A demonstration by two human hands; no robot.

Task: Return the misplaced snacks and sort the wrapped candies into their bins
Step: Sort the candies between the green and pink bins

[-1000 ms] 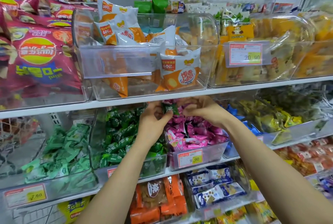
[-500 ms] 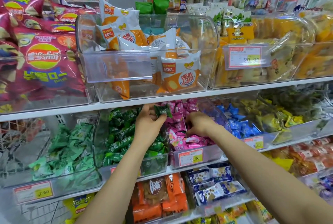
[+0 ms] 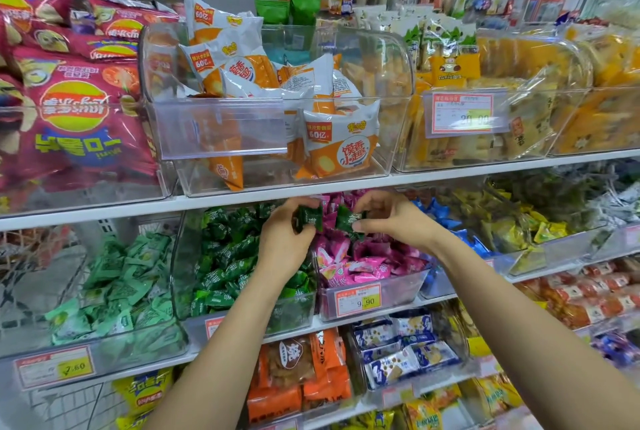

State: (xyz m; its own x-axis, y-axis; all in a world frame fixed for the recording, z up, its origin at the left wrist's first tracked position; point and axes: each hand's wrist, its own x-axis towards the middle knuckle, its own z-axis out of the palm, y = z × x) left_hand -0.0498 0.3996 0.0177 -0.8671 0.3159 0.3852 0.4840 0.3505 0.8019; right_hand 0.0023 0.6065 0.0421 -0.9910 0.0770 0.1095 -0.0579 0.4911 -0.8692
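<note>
A shop shelf unit fills the view, its white shelf edge [image 3: 346,187] running above a row of clear bins of wrapped candies. Half a second earlier only the left hand held a sweet while the right hand was down among the pink candies; now the right hand [image 3: 394,222] has come up with a dark green candy [image 3: 347,220] of its own, and the left hand [image 3: 284,242] has shifted a little to the right, so the two hands are close together.

Both candies hang over the back of the pink candy bin [image 3: 401,291], beside the dark green candy bin [image 3: 178,263] on its left. The pink bin carries a price tag [image 3: 358,299] on its front. Blue candies [image 3: 436,215] lie to the right, pale green candies [image 3: 114,291] far left. The shelf edge and the upper clear bin [image 3: 221,128] of orange-and-white snack bags sit just over the hands, leaving a low gap.

Both forearms reach up and forward. The left hand pinches its own green candy [image 3: 309,218] between thumb and curled fingers; the right hand pinches its candy at the fingertips, its back towards the camera.
</note>
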